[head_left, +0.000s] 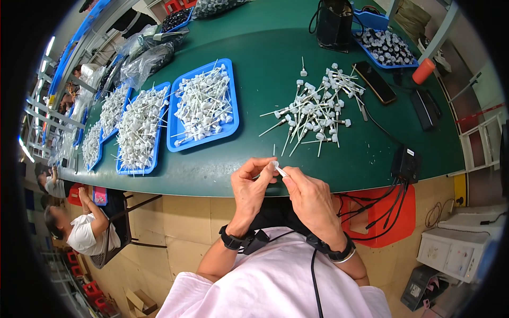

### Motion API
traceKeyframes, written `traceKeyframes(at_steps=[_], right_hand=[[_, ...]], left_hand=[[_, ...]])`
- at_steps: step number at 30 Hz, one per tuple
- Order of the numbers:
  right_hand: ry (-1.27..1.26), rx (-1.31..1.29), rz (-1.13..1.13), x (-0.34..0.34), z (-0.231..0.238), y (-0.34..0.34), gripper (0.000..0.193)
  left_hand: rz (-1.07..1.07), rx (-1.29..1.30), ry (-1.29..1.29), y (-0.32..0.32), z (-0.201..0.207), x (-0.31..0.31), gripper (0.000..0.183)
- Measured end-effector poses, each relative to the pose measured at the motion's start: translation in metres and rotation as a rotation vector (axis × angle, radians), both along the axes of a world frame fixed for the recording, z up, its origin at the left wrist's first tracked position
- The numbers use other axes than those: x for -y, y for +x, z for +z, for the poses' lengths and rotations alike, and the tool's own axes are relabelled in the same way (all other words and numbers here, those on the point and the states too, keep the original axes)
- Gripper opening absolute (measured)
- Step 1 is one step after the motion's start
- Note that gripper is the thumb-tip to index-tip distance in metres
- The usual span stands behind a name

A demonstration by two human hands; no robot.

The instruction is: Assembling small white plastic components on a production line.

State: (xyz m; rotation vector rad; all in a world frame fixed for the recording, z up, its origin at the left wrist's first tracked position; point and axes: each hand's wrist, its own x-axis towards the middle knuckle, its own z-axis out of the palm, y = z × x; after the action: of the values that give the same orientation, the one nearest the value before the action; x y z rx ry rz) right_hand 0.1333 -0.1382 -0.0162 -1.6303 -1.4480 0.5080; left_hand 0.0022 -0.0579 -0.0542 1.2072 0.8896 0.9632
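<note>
Green table [275, 63]; both hands [283, 183] on pump part [278, 168]

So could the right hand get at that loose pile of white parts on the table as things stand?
Probably yes. The right hand sits at the table edge, and bare green surface lies between it and the pile. But its fingers, with the left hand, pinch a small white part, so it isn't free.
</note>
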Motion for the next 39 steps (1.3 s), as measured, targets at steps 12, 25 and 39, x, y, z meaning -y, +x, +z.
traceKeyframes(at_steps=[12, 25, 39], right_hand=[[-0.003, 0.126, -0.075, -0.003, -0.009, -0.004, 0.015], [-0.058, 0.128, -0.082, -0.005, -0.007, -0.005, 0.016], [-0.073, 0.142, -0.074, -0.005, -0.008, -0.005, 0.014]], left_hand=[[0.051, 0.013, -0.002, 0.006, 0.004, 0.007, 0.024], [0.109, -0.055, 0.116, 0.011, -0.001, 0.011, 0.022], [0.119, -0.110, 0.186, 0.010, -0.006, 0.013, 0.022]])
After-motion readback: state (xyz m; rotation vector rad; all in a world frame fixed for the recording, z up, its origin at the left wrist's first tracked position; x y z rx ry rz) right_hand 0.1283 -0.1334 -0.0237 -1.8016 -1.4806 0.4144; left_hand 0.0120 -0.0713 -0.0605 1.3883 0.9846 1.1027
